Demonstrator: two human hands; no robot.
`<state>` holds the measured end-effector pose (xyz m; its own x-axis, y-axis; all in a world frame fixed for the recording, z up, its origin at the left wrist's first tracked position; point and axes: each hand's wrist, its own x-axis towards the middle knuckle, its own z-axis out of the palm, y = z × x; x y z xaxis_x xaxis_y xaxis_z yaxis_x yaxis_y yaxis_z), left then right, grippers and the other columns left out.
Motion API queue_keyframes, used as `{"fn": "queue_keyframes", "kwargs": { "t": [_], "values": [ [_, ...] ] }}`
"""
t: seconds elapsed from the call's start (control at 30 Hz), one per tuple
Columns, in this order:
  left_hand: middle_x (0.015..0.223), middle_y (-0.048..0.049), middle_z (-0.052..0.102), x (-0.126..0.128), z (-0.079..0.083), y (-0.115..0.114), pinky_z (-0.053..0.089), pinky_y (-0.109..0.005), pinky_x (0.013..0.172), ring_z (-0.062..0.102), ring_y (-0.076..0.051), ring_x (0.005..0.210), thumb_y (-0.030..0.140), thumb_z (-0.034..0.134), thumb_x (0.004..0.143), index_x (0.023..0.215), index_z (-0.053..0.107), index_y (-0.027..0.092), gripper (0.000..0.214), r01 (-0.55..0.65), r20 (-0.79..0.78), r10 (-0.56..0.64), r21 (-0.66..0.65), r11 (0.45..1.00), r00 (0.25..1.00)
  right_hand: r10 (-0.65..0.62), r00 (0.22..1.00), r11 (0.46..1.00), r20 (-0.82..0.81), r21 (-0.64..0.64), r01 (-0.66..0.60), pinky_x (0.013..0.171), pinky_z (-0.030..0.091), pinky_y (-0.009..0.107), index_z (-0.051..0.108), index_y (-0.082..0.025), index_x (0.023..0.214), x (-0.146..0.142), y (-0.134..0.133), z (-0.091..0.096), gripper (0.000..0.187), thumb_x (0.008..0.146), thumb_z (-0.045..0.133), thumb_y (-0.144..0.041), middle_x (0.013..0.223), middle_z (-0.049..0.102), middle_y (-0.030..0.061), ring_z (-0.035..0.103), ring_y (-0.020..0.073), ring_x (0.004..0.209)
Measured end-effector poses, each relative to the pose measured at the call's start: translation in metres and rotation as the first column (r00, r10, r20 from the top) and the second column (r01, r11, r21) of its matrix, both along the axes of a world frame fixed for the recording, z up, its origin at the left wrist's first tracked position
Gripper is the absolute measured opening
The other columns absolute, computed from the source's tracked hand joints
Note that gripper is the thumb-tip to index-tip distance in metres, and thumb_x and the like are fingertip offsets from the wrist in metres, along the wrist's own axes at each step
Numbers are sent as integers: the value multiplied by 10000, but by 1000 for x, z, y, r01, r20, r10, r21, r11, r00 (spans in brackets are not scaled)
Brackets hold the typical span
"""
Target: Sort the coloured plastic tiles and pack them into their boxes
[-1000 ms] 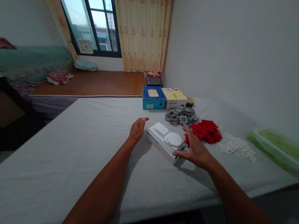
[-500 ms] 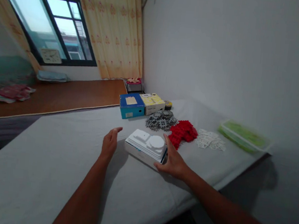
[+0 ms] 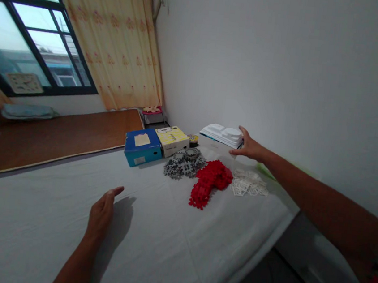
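My right hand (image 3: 249, 148) grips the right end of a white box (image 3: 214, 143), thumb at the near side and a finger at the far edge. A white moulded piece (image 3: 220, 131) with a round raised disc sits on top of the box. The box is at the far side of the table, against the wall, behind the red pieces (image 3: 212, 180) and the white lattice pieces (image 3: 248, 184). My left hand (image 3: 101, 211) hangs over the white cloth at the left, holding nothing, fingers apart from the thumb.
Grey gear-like pieces (image 3: 185, 162) lie in a heap beside the red ones. Behind them stand a blue box (image 3: 143, 148), a yellow-and-white box (image 3: 172, 140) and a small round tin (image 3: 193, 140). A green-filled plastic container (image 3: 267, 171) is mostly hidden behind my right arm.
My right hand has carried the white box from the front middle of the table to the back by the wall. My left hand stays apart, and the view has turned right.
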<state>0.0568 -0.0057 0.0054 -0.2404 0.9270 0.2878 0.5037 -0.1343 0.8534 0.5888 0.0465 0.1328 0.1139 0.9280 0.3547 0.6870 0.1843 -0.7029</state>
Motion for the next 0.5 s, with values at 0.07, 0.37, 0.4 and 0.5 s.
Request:
{"fn": "queue_keyframes", "kwargs": {
  "t": [0.07, 0.37, 0.4, 0.5],
  "values": [
    [1271, -84, 666, 0, 0, -1, 446, -480, 1054, 582, -308, 1222, 602, 373, 891, 1137, 697, 206, 567, -14, -33, 12, -39, 999, 999, -65, 998, 997, -20, -30, 65, 1092, 355, 491, 121, -57, 1552, 32, 23, -10, 1344, 494, 879, -393, 1448, 437, 270, 480, 362, 1289],
    [1169, -32, 716, 6, 5, -8, 453, -548, 1028, 643, -332, 1113, 648, 359, 884, 1068, 723, 299, 537, -97, -174, 80, -95, 991, 982, -225, 968, 967, -108, -146, 209, 1008, 420, 522, 215, -33, 1524, 133, 93, -55, 1390, 344, 923, -223, 1415, 447, 330, 508, 419, 1242],
    [1160, -32, 719, 6, 4, -8, 460, -549, 1020, 647, -333, 1104, 650, 352, 884, 1065, 724, 298, 543, -103, -185, 84, -91, 991, 979, -232, 968, 964, -100, -159, 215, 1003, 426, 516, 216, -30, 1524, 139, 97, -59, 1390, 343, 925, -224, 1417, 444, 332, 506, 420, 1246],
    [1146, -47, 723, 6, 4, -7, 481, -544, 991, 657, -332, 1079, 654, 340, 887, 1078, 724, 283, 567, -108, -218, 87, -89, 990, 972, -238, 971, 948, -37, -225, 224, 1012, 429, 505, 145, -19, 1537, 153, 102, -68, 1419, 378, 924, -270, 1452, 396, 335, 463, 424, 1291]
  ]
}}
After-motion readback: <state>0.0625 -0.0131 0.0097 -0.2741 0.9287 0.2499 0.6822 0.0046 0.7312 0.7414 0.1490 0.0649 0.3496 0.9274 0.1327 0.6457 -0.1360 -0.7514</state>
